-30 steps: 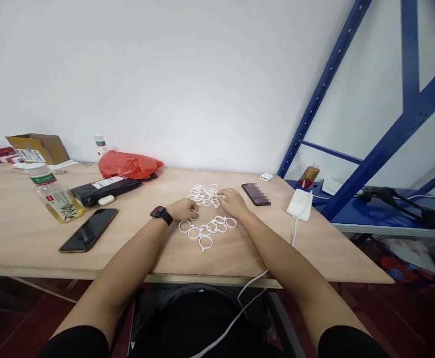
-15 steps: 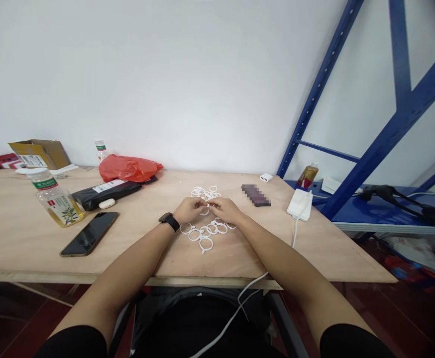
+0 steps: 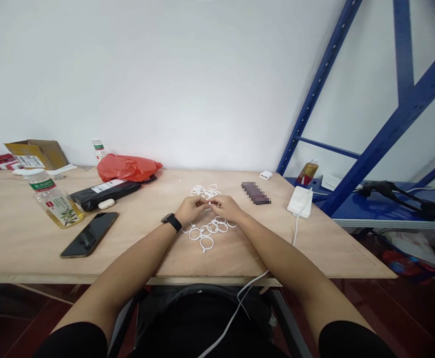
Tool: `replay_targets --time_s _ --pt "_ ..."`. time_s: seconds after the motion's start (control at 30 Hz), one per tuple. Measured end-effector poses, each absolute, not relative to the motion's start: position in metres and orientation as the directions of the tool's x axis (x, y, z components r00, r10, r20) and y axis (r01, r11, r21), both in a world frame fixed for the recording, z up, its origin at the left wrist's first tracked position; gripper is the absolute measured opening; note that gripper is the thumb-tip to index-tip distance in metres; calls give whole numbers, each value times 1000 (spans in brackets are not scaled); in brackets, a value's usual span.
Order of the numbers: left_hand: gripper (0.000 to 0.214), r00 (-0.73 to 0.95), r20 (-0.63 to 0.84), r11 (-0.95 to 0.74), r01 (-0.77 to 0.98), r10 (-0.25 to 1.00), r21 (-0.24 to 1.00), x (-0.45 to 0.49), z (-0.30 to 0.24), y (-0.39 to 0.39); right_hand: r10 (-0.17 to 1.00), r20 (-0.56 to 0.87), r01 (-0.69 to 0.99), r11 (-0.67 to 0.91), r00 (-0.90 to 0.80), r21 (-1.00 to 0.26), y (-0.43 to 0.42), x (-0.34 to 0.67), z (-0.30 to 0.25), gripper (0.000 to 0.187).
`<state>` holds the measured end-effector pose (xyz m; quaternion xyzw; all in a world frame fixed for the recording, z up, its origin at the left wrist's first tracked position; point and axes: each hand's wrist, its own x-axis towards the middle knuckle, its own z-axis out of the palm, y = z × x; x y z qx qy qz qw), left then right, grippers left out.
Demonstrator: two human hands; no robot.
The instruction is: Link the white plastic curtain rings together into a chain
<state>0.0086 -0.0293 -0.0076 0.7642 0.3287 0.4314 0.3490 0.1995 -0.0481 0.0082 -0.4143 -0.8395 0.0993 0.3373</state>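
Note:
My left hand, with a black watch on its wrist, and my right hand meet fingertip to fingertip above the table. Pinched between them is a small white plastic ring, mostly covered by the fingers. Just beyond my hands lies a heap of similar white rings. Nearer to me, several more rings with small knobs lie spread flat, some touching or overlapping. My wrists partly hide the outermost ones.
To the left are a phone, a drink bottle, an earbud case, a black package, a red bag and a cardboard box. A white power adapter with a cable and a blurred dark item lie right, near blue shelving.
My fingers have drawn closer together around the ring, and less of its loop shows below them. The things on the table stay in place; the view has shifted slightly.

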Motion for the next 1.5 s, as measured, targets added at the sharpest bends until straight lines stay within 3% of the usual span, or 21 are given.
replay_targets --time_s 0.3,0.63,0.8,0.9,1.03,1.3,1.5 --pt "16 443 455 -621 379 772 686 8 1 -36 776 498 701 599 -387 -387 -49 197 5 19" --pt "11 486 492 -676 345 722 651 14 -5 -35 765 512 698 609 -390 -378 -44 201 5 26" --pt "13 406 545 -680 419 733 602 7 -3 -29 726 601 673 630 -335 -387 -44 208 11 42" --pt "14 277 604 -653 476 747 589 1 -1 -23 734 610 694 606 -299 -389 -43 214 15 32" --pt "18 277 571 -620 522 773 587 -2 -1 -18 760 553 700 599 -342 -390 -44 218 18 25" --pt "24 477 429 -640 523 767 563 0 6 -31 791 229 689 608 -567 -396 -54 212 25 37" --pt "21 624 366 -705 466 690 534 4 3 -38 775 200 704 629 -600 -329 -53 211 21 13"
